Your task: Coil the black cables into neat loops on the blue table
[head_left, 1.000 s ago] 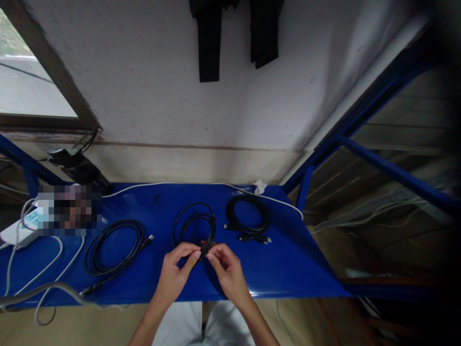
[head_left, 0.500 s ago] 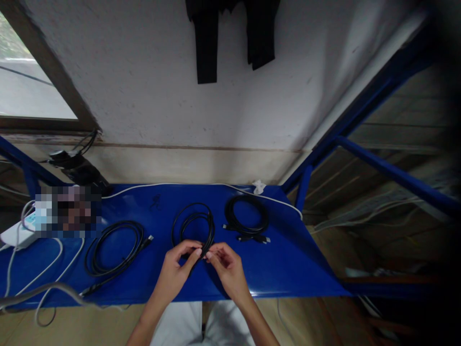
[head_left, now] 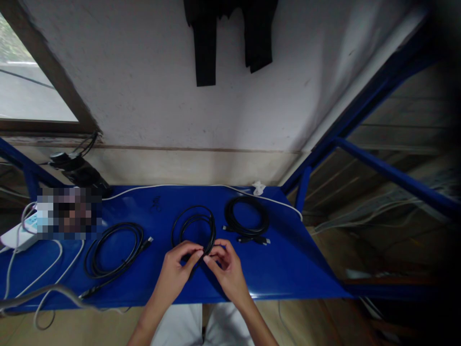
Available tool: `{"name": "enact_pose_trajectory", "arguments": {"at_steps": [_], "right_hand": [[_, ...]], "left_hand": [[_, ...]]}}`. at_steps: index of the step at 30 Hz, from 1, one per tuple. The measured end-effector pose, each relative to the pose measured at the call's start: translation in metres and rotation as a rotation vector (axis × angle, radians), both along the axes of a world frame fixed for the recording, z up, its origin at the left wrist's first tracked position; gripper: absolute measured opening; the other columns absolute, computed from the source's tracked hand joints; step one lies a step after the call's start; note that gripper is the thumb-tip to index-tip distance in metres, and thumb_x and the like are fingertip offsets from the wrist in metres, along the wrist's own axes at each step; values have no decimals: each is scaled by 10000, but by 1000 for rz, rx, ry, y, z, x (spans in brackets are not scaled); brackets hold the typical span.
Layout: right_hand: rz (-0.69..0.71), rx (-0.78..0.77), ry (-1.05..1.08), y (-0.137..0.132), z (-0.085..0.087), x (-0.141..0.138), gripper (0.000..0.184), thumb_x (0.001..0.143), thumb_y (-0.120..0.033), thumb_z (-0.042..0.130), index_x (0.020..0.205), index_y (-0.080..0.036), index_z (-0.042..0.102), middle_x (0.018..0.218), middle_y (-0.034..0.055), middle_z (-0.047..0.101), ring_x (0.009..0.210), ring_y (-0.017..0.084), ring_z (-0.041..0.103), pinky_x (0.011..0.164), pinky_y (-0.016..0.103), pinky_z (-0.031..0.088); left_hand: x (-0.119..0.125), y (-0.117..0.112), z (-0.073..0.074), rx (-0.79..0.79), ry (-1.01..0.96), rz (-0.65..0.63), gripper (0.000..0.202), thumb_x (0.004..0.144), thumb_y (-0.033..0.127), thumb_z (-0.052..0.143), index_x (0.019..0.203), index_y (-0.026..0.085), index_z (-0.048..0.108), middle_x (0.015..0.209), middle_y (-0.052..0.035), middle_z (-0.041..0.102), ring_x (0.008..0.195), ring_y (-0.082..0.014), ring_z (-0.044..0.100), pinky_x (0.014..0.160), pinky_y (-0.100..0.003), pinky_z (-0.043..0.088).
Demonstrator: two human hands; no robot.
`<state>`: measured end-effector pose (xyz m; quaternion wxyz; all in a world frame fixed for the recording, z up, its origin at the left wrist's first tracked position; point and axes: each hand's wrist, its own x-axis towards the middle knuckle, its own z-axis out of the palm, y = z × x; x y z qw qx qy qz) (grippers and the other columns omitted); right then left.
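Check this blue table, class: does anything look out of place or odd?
The crumpled white scrap near the back edge of the blue table, behind the right-hand cable coil, looks like stray litter. No spill shows, though part of the left is pixelated.

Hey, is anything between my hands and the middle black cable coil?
Nothing visible: the left hand pinches the middle coil at its near side, the right hand close by. The left coil and right coil lie off to either side.

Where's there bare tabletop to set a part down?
Biggest: blue table, right of right hand, in front of right coil. Smaller: front edge between left coil and left hand. Crowded: left end, power strip and thick grey cable; centre, middle coil.
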<state>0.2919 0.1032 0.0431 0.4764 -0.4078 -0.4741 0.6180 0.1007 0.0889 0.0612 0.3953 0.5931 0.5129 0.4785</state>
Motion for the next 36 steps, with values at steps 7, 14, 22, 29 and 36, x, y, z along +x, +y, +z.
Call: {"name": "enact_pose_trajectory", "arguments": {"at_steps": [7, 14, 22, 29, 36], "right_hand": [[-35, -60, 36, 3, -5, -1, 549, 898, -489, 916, 1239, -258, 552, 890, -23, 746, 814, 166, 711, 819, 310, 562], [-42, -48, 23, 2, -5, -1, 567, 900, -490, 913, 1259, -261, 539, 885, -20, 747, 813, 174, 724, 817, 313, 571], [-80, -65, -9, 4, -8, -2, 601, 871, -541, 921, 1250, -265, 545, 842, -30, 707, 769, 181, 691, 778, 324, 575], [-78, -63, -28, 3, -8, -1, 610, 873, -554, 915, 1257, -261, 541, 840, -33, 703, 771, 176, 689, 778, 312, 568], [-75, -48, -35, 2, -6, -1, 588, 893, -533, 903, 1262, -253, 541, 843, -32, 697, 779, 168, 683, 780, 308, 557]], "left_hand": [[3, -3, -4, 82, 43, 40, 134, 1049, 343, 766, 1084, 248, 854, 1087, -68, 772, 987, -189, 759, 864, -274, 598], [3, -8, -5, 92, 25, 50, 124, 1063, 318, 748, 1103, 254, 847, 1093, -63, 775, 1018, -191, 765, 900, -281, 607], [1, -14, 4, 150, 49, 53, 151, 1082, 264, 712, 1131, 274, 855, 1131, -61, 814, 1068, -204, 787, 970, -308, 628], [4, -15, 7, 201, 115, 96, 155, 1065, 258, 734, 1169, 270, 847, 1319, -97, 782, 1202, -241, 772, 1066, -371, 634], [2, -13, 11, 195, 160, 100, 137, 1067, 293, 730, 1100, 263, 860, 1296, -96, 791, 1176, -254, 783, 1050, -394, 649]]}}
